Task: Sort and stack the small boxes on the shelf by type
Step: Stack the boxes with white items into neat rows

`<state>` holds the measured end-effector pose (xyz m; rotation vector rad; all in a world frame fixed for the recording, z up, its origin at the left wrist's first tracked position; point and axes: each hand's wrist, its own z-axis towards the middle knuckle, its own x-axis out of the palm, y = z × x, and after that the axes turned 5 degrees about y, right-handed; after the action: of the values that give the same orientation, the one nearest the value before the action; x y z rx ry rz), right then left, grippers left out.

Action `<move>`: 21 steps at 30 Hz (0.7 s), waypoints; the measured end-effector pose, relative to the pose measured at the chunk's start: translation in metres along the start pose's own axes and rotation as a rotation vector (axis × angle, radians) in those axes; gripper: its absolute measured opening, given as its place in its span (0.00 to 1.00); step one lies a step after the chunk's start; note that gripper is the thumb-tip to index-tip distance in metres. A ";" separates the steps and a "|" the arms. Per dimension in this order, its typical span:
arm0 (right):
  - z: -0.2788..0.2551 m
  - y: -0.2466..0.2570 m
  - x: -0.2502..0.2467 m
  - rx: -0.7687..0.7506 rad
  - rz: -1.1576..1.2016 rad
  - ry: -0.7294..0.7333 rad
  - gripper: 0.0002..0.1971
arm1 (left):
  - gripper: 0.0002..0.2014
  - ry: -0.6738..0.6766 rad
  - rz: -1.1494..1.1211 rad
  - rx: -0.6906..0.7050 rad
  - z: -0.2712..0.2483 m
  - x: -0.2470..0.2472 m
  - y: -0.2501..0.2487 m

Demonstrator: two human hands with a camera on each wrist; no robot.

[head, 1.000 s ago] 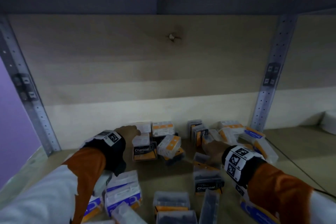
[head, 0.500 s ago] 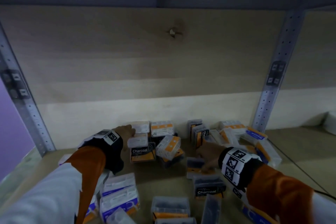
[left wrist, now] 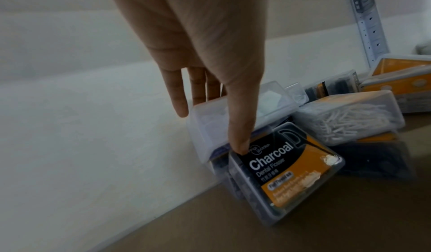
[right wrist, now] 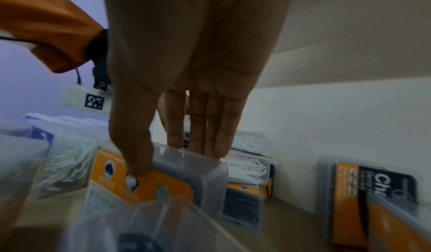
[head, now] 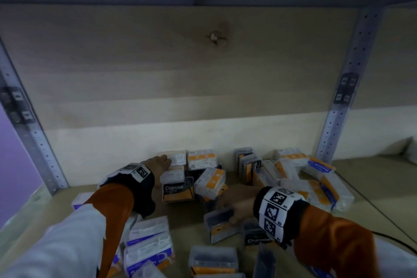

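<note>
My right hand [head: 239,206] pinches a dark box [head: 220,223] on the shelf [head: 182,216], thumb opposite fingers; my left hand [left wrist: 210,56], fingers straight, touches the clear box [left wrist: 210,123] over the Charcoal box [left wrist: 286,171]. I'd lift slowly, keeping neighbours undisturbed

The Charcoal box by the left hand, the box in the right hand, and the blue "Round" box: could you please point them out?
Charcoal box [left wrist: 279,171]: left wrist view, on its front label.
Dark-filled box [head: 222,223]: head view, on its clear upper face.
Round box [head: 320,166]: head view, on its blue label.
</note>
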<state>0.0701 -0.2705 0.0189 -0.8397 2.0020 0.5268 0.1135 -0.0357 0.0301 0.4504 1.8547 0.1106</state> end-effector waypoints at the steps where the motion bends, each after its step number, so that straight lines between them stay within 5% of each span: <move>1: 0.000 0.002 0.000 -0.012 -0.013 0.015 0.22 | 0.29 -0.006 -0.008 0.004 0.000 0.000 0.000; 13: 0.004 -0.001 -0.005 0.004 0.015 0.075 0.24 | 0.34 -0.033 -0.224 0.030 -0.004 -0.006 0.016; 21: 0.028 -0.014 -0.027 0.177 0.057 -0.139 0.23 | 0.30 -0.054 -0.340 -0.004 -0.003 -0.011 0.025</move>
<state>0.1060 -0.2526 0.0267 -0.6234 1.9169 0.4215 0.1202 -0.0157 0.0480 0.1296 1.8505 -0.1265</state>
